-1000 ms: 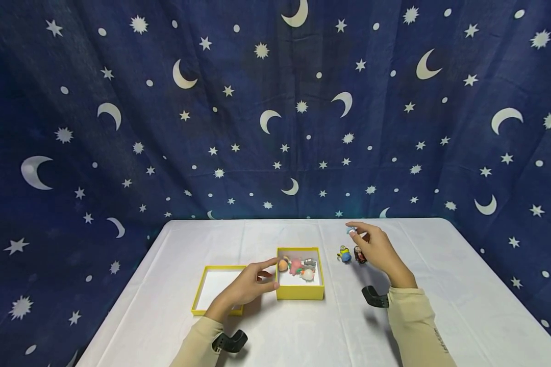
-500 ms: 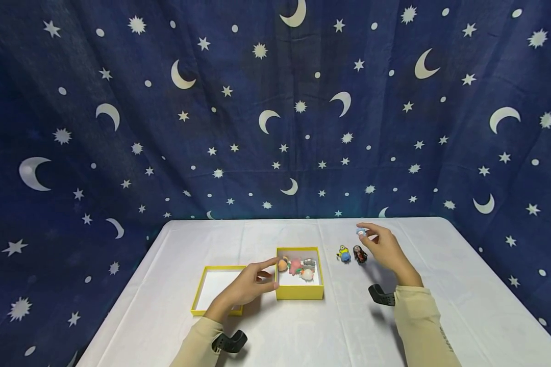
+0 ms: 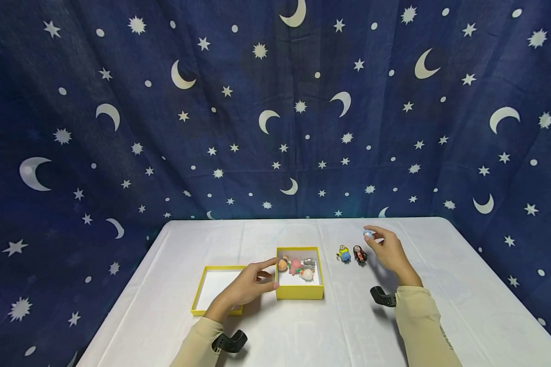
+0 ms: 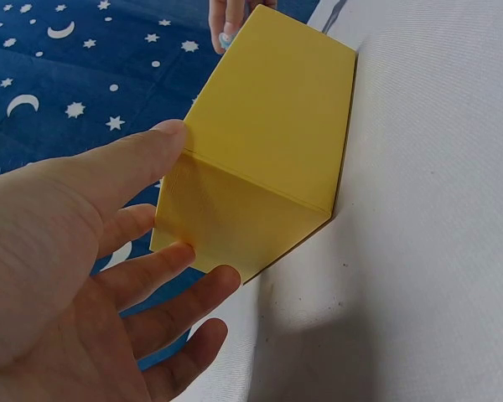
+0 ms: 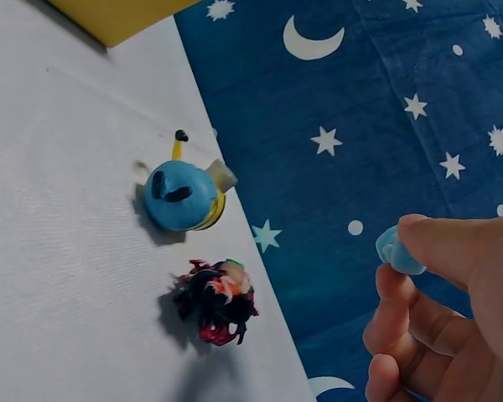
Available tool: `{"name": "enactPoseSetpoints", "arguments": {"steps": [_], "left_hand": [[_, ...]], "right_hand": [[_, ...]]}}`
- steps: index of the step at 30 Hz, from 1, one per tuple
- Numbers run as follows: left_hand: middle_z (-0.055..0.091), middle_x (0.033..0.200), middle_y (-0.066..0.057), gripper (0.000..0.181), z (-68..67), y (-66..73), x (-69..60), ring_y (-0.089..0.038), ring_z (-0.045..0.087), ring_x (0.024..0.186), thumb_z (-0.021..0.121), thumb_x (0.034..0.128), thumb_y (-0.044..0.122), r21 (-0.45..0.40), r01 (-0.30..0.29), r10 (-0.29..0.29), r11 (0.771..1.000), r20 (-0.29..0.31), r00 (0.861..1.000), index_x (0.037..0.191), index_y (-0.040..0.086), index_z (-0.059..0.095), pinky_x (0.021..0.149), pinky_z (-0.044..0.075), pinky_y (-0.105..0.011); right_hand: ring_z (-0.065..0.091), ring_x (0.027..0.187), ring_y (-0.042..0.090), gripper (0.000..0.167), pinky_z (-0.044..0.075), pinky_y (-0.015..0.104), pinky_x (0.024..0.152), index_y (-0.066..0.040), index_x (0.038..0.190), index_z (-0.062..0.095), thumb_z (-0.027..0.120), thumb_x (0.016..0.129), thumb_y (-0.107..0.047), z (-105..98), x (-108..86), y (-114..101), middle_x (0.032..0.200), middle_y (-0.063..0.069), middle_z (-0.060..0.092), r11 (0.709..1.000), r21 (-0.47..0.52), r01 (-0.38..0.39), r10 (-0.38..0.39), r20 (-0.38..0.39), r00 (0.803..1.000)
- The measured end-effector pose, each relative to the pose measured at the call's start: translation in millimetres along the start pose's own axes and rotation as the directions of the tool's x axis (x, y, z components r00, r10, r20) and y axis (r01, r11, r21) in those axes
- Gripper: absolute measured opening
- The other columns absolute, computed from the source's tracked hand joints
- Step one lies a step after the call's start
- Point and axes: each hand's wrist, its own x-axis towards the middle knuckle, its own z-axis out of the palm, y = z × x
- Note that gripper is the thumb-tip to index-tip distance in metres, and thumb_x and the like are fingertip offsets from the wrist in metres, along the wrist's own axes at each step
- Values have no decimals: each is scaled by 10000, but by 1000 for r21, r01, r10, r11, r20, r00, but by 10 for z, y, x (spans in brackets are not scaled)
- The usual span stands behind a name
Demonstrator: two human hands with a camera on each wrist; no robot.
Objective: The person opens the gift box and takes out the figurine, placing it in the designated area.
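Note:
My right hand [image 3: 390, 252] pinches a small light-blue figurine [image 5: 400, 251] between thumb and fingers, above the table. Just to its left, a yellow and blue Minion figurine [image 3: 344, 254] and a dark, long-haired figurine with red details [image 3: 360, 255] are on the cloth. My left hand [image 3: 248, 285] rests against the left side of an open yellow box [image 3: 300, 292], its fingers spread and touching the wall. Inside the box lie several small figurines, among them a pink one [image 3: 295, 266], an orange one [image 3: 282, 265] and a whitish one [image 3: 307, 274].
A yellow-rimmed box lid [image 3: 204, 285], white inside, lies left of the box, partly behind my left hand. White cloth [image 3: 330, 336] covers the table. A dark blue curtain [image 3: 239, 127] with moons and stars hangs behind it.
My right hand has moved to the right with the blue figurine, uncovering the dark-haired figurine. My left hand and the box have stayed put.

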Motion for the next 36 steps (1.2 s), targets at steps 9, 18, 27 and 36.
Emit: {"name": "enactPoseSetpoints", "arguments": {"steps": [9, 18, 27, 36], "left_hand": [[478, 1558, -137, 636, -2, -3, 3, -351, 617, 1238, 697, 959, 175, -1, 1, -1, 1000, -1, 1000, 1536, 92, 442, 1039, 525, -512], [486, 1543, -170, 638, 3, -9, 8, -374, 619, 1231, 706, 954, 167, -19, -18, 18, 1000, -4, 1000, 1527, 65, 447, 1053, 508, -543], [469, 1569, -126, 630, 3, -28, 14, -361, 620, 1240, 691, 965, 169, 3, -15, 15, 1000, -1, 1000, 1534, 71, 438, 1053, 520, -502], [455, 1580, -107, 633, 4, -40, 12, -334, 615, 1241, 688, 966, 163, -11, -8, 8, 1000, 1, 1000, 1538, 75, 431, 1047, 524, -492]], "right_hand": [[636, 886, 253, 340, 485, 261, 717, 41, 1309, 630, 615, 993, -86, 32, -10, 75, 1091, 297, 697, 1000, 1, -19, 19, -6, 1000], [644, 891, 299, 364, 489, 285, 703, 51, 1330, 609, 612, 993, -87, 57, -12, 150, 1107, 314, 684, 996, -4, -87, 87, 35, 996], [661, 726, 223, 388, 483, 257, 590, 72, 1352, 572, 582, 996, -81, 106, -31, 261, 1040, 296, 682, 982, -3, -187, 187, 86, 979], [599, 729, 186, 382, 486, 261, 596, 65, 1329, 599, 607, 989, -109, 99, -49, 333, 1037, 282, 667, 969, -73, -236, 241, 75, 968]]}}
